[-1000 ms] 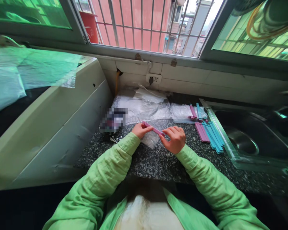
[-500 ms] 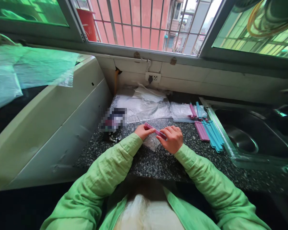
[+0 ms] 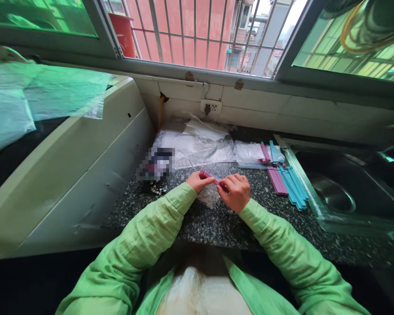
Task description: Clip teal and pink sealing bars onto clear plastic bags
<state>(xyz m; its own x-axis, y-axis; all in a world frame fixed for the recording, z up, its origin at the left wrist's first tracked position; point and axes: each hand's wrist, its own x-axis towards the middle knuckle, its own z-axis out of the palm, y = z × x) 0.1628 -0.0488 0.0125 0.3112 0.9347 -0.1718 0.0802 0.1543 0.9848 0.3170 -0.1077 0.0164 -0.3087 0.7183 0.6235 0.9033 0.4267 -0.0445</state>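
Note:
A slim pink bag clip [image 3: 216, 181] is held over the counter between my two hands. My left hand [image 3: 195, 181] pinches its far left end between thumb and fingers. Curled around the near right end is my right hand [image 3: 237, 192], whose fingers hide that part. Beneath the hands, a small clear plastic bag [image 3: 209, 197] lies on the speckled counter. To the right are a row of pink clips [image 3: 277, 181] and several blue clips [image 3: 293, 187] side by side. Another pink clip [image 3: 265, 152] and a blue clip [image 3: 273, 152] rest on a plastic packet [image 3: 248, 152].
Large clear plastic bags [image 3: 197, 144] spread along the back of the counter. A sink [image 3: 335, 188] is set in at the right. On the left stands a pale appliance [image 3: 85, 162]; near it are a blurred-out item [image 3: 156, 164] and a beaded string [image 3: 159, 188]. A wall socket [image 3: 211, 106] sits behind.
The right hand's fingers have closed further over the clip, so less of it shows. Both hands stay in nearly the same place; the view has shifted slightly.

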